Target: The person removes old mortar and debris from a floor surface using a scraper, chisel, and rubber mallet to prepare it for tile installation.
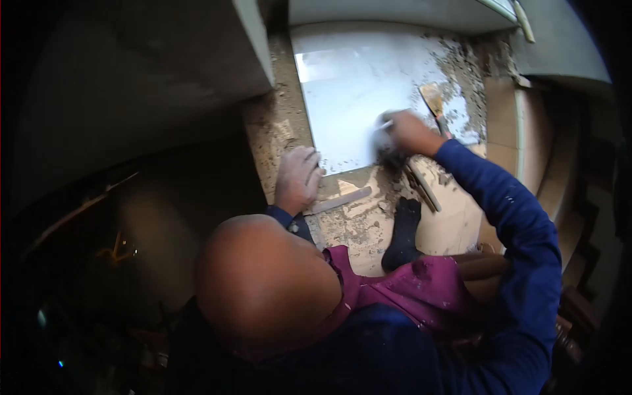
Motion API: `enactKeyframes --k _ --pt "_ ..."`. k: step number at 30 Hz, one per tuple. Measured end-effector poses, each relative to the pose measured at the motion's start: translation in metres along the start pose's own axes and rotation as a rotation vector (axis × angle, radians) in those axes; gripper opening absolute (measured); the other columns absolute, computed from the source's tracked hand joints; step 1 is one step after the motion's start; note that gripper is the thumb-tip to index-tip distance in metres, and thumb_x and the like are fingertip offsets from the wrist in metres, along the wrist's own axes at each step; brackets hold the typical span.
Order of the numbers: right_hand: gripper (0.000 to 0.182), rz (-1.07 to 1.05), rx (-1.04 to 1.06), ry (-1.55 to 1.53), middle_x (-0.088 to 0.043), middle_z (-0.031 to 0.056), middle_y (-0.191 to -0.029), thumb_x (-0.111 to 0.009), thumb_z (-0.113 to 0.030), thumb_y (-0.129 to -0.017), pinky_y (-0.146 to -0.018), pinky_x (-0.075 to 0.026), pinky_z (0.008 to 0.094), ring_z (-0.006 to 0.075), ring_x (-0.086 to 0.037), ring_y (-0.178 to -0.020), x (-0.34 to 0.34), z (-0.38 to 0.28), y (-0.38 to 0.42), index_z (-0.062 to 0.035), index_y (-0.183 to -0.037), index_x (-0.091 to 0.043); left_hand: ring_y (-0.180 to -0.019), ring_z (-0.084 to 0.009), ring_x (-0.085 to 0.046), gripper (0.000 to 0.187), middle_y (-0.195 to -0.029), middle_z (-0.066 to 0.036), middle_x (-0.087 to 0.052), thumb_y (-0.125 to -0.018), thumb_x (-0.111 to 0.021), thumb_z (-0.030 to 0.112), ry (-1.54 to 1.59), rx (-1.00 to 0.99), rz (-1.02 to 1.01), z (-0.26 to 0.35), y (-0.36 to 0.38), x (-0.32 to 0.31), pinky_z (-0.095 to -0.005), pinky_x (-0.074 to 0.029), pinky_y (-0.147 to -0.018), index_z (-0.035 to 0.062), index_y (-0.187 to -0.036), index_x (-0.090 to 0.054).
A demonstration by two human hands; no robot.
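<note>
A large white tile (355, 85) lies on the mortar-smeared floor. My left hand (298, 176) rests at its near left corner, holding nothing, with the fingers stretched toward the edge. Over the tile's near right part, my right hand (409, 131) is closed and smeared by motion. Something pale and greyish blurs at its fingertips; I cannot make out what it is. Right of this hand, a scraper with a broad, dirty blade (432, 97) lies on the tile. Just below the hand is a wooden handle (424, 187), its far end lost in a dark blur.
Crumbled mortar (461, 62) covers the tile's right side. A flat strip (342, 199) lies along the near edge. My foot in a black sock (403, 234) and my bare knee (263, 283) are close by. A grey wall block (164, 72) stands left, wooden steps (559, 178) right.
</note>
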State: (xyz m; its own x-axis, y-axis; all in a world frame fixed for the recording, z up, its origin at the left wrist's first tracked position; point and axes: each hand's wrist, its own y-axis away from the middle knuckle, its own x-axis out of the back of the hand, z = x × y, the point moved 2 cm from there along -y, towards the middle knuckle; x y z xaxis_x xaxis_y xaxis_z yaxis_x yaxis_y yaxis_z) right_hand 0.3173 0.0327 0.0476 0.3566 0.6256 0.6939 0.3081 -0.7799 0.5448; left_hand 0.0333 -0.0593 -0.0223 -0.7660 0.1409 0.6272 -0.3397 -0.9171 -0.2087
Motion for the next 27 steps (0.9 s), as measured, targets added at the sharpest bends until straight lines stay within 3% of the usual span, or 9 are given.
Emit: enactKeyframes --k 2,5,11,14,16,19,22,25,27 --pt "0.034 0.402 0.16 0.346 -0.071 0.0232 -0.09 -0.064 -0.012 -0.083 -0.075 -0.055 0.0457 0.0416 -0.068 -0.08 0.023 0.097 -0.01 0.0042 -0.113 -0.064 -0.119 -0.0341 -0.056 0.031 -0.119 -0.014 -0.065 -0.085 -0.07 0.014 -0.033 -0.011 -0.004 -0.003 0.005 -0.005 -0.0459 -0.041 -0.105 0.004 -0.115 -0.068" --pt "0.072 0.264 -0.314 0.316 -0.066 0.0298 -0.084 -0.06 -0.009 -0.077 -0.075 -0.052 0.0543 0.0487 -0.064 -0.082 0.009 0.206 0.004 0.0068 -0.142 -0.035 -0.118 -0.0324 -0.056 0.032 -0.118 -0.012 -0.065 -0.085 -0.071 0.017 -0.057 0.02 -0.012 -0.004 0.004 -0.008 -0.045 -0.041 -0.105 0.006 -0.115 -0.069" --pt "0.048 0.456 -0.227 0.186 -0.064 0.027 -0.086 -0.052 -0.007 -0.084 -0.073 -0.054 0.0444 0.0406 -0.064 -0.073 0.031 0.105 0.002 0.0022 -0.131 -0.053 -0.12 -0.0317 -0.055 0.032 -0.12 -0.01 -0.065 -0.085 -0.071 0.018 -0.049 0.054 0.011 -0.007 0.006 -0.009 -0.0449 -0.041 -0.105 0.007 -0.115 -0.069" --pt "0.041 0.409 -0.129 -0.613 -0.06 0.0059 -0.078 -0.053 -0.023 -0.103 -0.045 -0.047 0.0276 0.0108 -0.057 -0.053 0.04 -0.009 -0.012 -0.0018 -0.137 -0.054 -0.12 -0.0316 -0.055 0.032 -0.119 -0.01 -0.065 -0.085 -0.071 0.018 -0.06 0.07 -0.001 -0.005 0.007 -0.01 -0.0446 -0.041 -0.106 0.0072 -0.115 -0.069" --pt "0.04 0.271 -0.04 -0.585 -0.058 0.0044 -0.073 -0.053 -0.019 -0.102 -0.042 -0.047 0.0276 0.0108 -0.057 -0.051 0.034 -0.046 -0.034 -0.0002 -0.136 -0.054 -0.12 -0.0316 -0.055 0.032 -0.119 -0.01 -0.066 -0.085 -0.071 0.018 -0.071 0.062 -0.013 -0.003 0.003 -0.009 -0.0444 -0.041 -0.106 0.007 -0.115 -0.069" --pt "0.04 0.422 0.15 -0.729 -0.066 0.0132 -0.077 -0.053 -0.015 -0.096 -0.052 -0.052 0.0325 0.0159 -0.062 -0.053 0.0 -0.095 -0.062 0.0022 -0.132 -0.055 -0.119 -0.032 -0.056 0.031 -0.118 -0.011 -0.066 -0.085 -0.07 0.018 -0.089 0.044 -0.017 -0.001 0.003 -0.01 -0.0444 -0.041 -0.106 0.0062 -0.114 -0.069" --pt "0.048 0.736 0.361 -0.476 -0.067 0.0288 -0.104 -0.049 -0.013 -0.095 -0.092 -0.051 0.0462 0.0425 -0.066 -0.094 -0.05 -0.125 -0.087 0.0016 -0.141 -0.048 -0.119 -0.033 -0.056 0.031 -0.117 -0.013 -0.065 -0.085 -0.07 0.018 -0.103 0.04 0.012 -0.005 0.006 -0.015 -0.0451 -0.041 -0.106 0.0048 -0.113 -0.068" --pt "0.057 0.484 0.063 -0.496 -0.064 0.0309 -0.113 -0.05 -0.01 -0.092 -0.098 -0.048 0.0457 0.0458 -0.063 -0.107 -0.07 -0.128 -0.098 0.006 -0.145 -0.04 -0.117 -0.0345 -0.056 0.031 -0.115 -0.015 -0.065 -0.083 -0.069 0.017 -0.094 0.027 0.016 -0.008 0.005 -0.018 -0.0464 -0.041 -0.104 0.0034 -0.111 -0.068" --pt "0.059 0.808 0.165 -0.612 -0.063 0.0321 -0.117 -0.049 -0.011 -0.091 -0.099 -0.048 0.0455 0.0464 -0.062 -0.108 -0.059 -0.148 -0.083 0.0057 -0.147 -0.037 -0.114 -0.0363 -0.056 0.028 -0.112 -0.016 -0.065 -0.083 -0.067 0.016 -0.087 0.031 0.036 -0.008 0.006 -0.019 -0.0473 -0.042 -0.102 0.0028 -0.107 -0.068"
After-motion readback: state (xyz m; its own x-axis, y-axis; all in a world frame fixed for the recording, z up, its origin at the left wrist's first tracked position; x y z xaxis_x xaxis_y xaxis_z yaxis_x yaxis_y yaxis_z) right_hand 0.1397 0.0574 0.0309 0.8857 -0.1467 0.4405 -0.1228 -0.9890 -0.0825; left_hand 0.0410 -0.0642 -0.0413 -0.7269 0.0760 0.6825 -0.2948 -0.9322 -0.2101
